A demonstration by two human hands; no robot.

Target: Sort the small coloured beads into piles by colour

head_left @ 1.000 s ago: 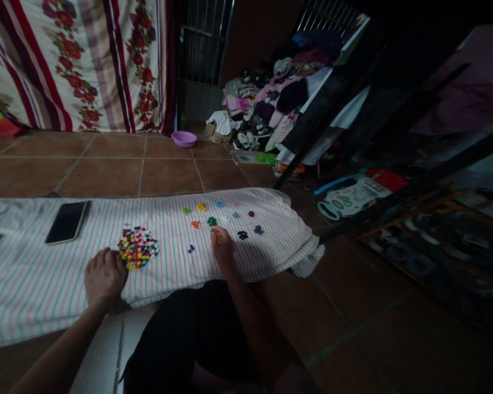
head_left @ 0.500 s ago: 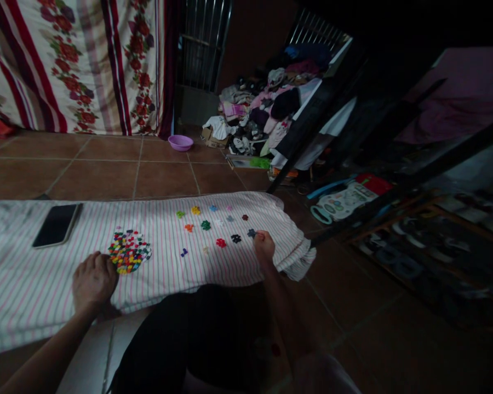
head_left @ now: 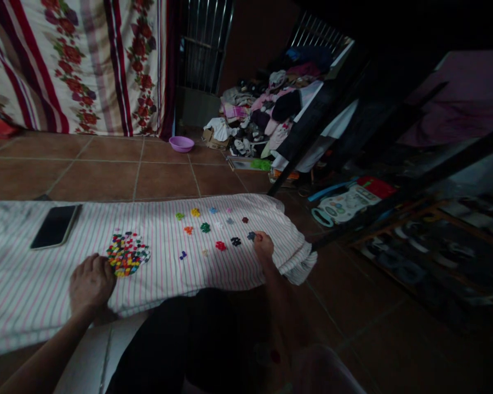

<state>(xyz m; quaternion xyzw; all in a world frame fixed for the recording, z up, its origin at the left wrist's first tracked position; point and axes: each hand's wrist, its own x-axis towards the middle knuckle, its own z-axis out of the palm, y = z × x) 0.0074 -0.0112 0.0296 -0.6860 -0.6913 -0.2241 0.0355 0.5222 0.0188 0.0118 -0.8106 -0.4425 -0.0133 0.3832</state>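
Observation:
A mixed pile of small coloured pieces (head_left: 128, 254) lies on the striped cloth (head_left: 160, 273). Against its left edge rests my left hand (head_left: 92, 282), palm down, fingers bent; whatever is under the fingertips is hidden. My right hand (head_left: 263, 244) is closed, fingertips pinched at a small dark grey group (head_left: 251, 236); any piece between them is too small to make out. Left of it are single-colour groups, among them black (head_left: 235, 241), red (head_left: 221, 246), dark green (head_left: 205, 227), orange (head_left: 188, 230), yellow (head_left: 195, 212), brown (head_left: 245, 220) and dark blue (head_left: 183, 255).
A phone (head_left: 55, 226) lies on the cloth at the left. Beyond on the tiled floor are a purple basin (head_left: 181, 144) and a heap of clothes (head_left: 267, 109). A toy panel (head_left: 345, 202) and a shoe rack (head_left: 414, 246) stand to the right.
The view has shifted very slightly. Both hands stay in nearly the same places, the right one still at the dark grey group.

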